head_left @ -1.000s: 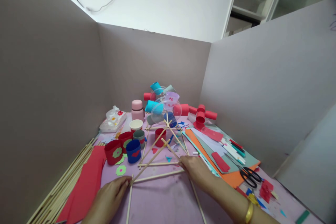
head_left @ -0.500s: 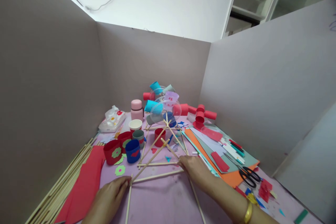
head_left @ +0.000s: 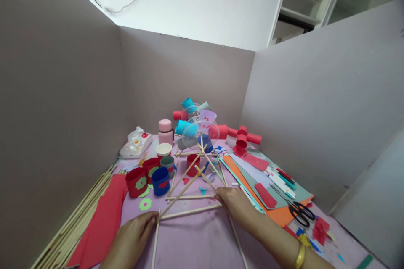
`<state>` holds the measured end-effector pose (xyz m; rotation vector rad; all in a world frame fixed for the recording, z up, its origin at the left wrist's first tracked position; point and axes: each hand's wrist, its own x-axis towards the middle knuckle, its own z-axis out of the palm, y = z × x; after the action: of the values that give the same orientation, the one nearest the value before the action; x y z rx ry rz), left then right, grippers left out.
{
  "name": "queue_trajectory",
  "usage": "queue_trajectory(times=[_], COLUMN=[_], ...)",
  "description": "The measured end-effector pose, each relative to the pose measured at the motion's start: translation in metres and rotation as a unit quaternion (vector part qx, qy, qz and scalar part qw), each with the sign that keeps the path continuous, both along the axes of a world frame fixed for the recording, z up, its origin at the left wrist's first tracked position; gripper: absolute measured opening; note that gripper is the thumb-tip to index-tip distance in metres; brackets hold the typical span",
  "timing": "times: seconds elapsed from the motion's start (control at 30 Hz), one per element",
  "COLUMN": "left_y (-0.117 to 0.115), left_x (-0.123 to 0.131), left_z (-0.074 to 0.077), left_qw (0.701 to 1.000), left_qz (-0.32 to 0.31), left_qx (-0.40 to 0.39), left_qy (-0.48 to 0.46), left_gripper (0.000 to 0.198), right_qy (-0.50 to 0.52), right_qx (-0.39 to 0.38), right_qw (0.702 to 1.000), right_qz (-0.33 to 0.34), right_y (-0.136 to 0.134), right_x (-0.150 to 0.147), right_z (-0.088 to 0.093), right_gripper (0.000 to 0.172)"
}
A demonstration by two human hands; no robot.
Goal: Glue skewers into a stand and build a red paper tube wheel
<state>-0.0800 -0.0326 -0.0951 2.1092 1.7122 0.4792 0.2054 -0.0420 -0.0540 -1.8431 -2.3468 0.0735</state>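
A frame of thin wooden sticks [head_left: 186, 211] stands on the table before me, with two slanted sticks crossing at a peak and a crossbar below. My left hand [head_left: 137, 235] pinches the frame's left corner, where several sticks meet. At the right corner my right hand [head_left: 235, 202] closes its fingers round the stick joint; the joint itself is mostly hidden. Just behind stands a second stick frame [head_left: 206, 157], carrying clear discs with blue, red, grey and purple paper tubes [head_left: 186, 128]. A red paper ring [head_left: 193, 164] sits between the frames.
Decorated paper rings [head_left: 136, 183], a paper cup [head_left: 164, 150], a pink flask [head_left: 165, 131] and a tissue pack [head_left: 136, 143] stand left. Red paper [head_left: 101, 222] and loose sticks [head_left: 75, 214] lie near the left wall. Coloured sheets [head_left: 243, 172], markers [head_left: 282, 183] and scissors [head_left: 301, 213] lie right.
The view has shifted very slightly. Both hands stay at the same corners of the stick frame, and nothing else has visibly moved.
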Motion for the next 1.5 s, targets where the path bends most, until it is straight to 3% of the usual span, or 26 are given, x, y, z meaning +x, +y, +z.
queue_trajectory(times=[0.57,1.5], left_y=[0.0010,0.0011], left_x=[-0.0034,-0.0026], left_z=[-0.0086,-0.0042], left_qw=[1.000,1.000], left_qz=[-0.005,0.006], left_qx=[0.014,0.000], left_qy=[-0.002,-0.012], left_gripper=[0.044,0.042], right_qy=[0.012,0.012], right_qx=[0.001,-0.005], right_qw=[1.000,1.000], right_qz=[0.010,0.000], right_y=[0.0015,-0.0003], right_x=[0.0010,-0.0008], right_z=[-0.0029,-0.0001], right_gripper=[0.023,0.021])
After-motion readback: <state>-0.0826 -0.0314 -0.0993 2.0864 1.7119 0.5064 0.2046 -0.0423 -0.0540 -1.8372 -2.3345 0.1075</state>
